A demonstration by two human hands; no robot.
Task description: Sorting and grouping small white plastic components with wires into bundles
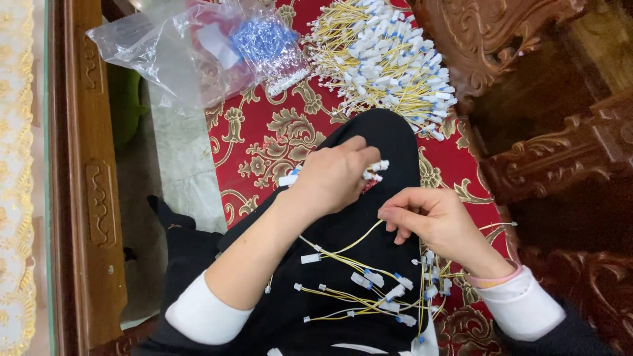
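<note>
Fingers of the left hand (333, 177) curl shut around a small bundle of white connector ends (374, 170), which poke out past the knuckles; the right hand (432, 221) pinches a thin yellow wire (359, 240) between thumb and fingertips, its other fingers bent loosely; both hands hover over a black-clad lap (369, 145); finished yellow wires with white tags (376, 293) lie scattered across the lap below the wrists; a large heap of such wires (382, 59) rests on the red patterned cushion (264, 142) ahead; a clear plastic bag (184, 53) holding blue pieces (270, 43) lies beside it.
</note>
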